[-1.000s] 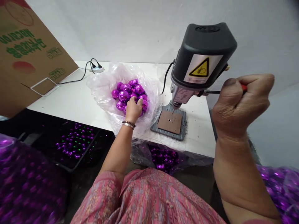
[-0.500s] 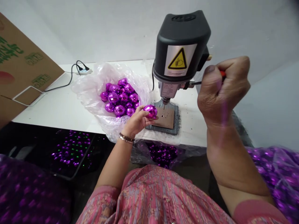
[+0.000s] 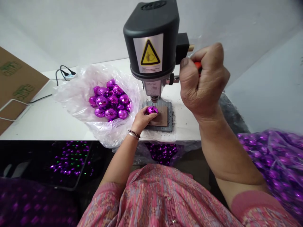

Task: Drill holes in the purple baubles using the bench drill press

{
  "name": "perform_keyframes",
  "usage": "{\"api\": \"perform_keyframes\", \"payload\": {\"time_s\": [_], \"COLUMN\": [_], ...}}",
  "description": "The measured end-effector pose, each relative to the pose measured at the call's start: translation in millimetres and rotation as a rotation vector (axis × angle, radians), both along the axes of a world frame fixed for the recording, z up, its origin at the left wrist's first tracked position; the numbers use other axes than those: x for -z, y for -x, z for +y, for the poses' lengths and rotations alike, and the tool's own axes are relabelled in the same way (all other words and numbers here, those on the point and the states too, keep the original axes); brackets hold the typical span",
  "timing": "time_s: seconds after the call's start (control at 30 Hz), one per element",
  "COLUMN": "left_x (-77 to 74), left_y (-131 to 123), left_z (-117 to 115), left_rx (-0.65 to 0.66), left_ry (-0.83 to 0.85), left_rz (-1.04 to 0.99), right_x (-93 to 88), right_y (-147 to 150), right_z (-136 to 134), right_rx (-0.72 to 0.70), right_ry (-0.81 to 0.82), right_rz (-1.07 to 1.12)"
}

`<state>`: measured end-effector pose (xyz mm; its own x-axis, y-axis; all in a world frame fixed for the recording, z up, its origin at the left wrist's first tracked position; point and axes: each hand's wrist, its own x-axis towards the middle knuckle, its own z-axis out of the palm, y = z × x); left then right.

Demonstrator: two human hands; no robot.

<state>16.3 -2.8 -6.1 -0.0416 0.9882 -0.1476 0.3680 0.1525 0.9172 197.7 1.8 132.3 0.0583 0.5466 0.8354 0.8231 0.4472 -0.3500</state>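
Note:
With fingers and thumb around it, my left hand [image 3: 142, 118] holds a shiny purple mirror ball [image 3: 152, 110] on the brown board [image 3: 162, 117] of a small drill press [image 3: 151, 41]. The drill bit [image 3: 155, 104] points down at the top of the ball; whether it touches, I cannot tell. My right hand [image 3: 204, 80] is closed in a fist around the red-ended feed lever [image 3: 198, 66] at the machine's right side. Left of the press, an open clear plastic bag [image 3: 80, 104] holds several more purple balls [image 3: 110, 100].
A cardboard box [image 3: 16, 85] stands at the left, near a power strip [image 3: 70, 75] with black cables. Dark shavings lie on the white table [image 3: 187, 126] around the press base. A large bag of purple balls [image 3: 274, 164] sits at the lower right.
My left hand has brought the ball from the board's left edge to under the bit, standing on the board. My right hand stays on the lever. The whole view has shifted.

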Motion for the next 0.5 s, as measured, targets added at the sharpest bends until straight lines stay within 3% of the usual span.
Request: {"api": "perform_keyframes", "payload": {"time_s": [0.17,0.4,0.5], "left_x": [-5.2,2.8,1.0], "left_y": [-4.3,0.7,-0.3], "left_z": [3.3,12.1,11.2], "left_rx": [-0.045,0.014,0.037], "left_ry": [-0.034,-0.024,-0.041], "left_rz": [0.107,-0.031,0.039], "right_x": [-1.0,0.5,-0.3], "right_y": [-0.9,-0.8,-0.1], "right_z": [-1.7,1.5,1.0], "right_rx": [0.010,-0.032,-0.025], "right_ry": [0.053,-0.017,0.006], "right_rz": [-0.024,-0.010,-0.015]}}
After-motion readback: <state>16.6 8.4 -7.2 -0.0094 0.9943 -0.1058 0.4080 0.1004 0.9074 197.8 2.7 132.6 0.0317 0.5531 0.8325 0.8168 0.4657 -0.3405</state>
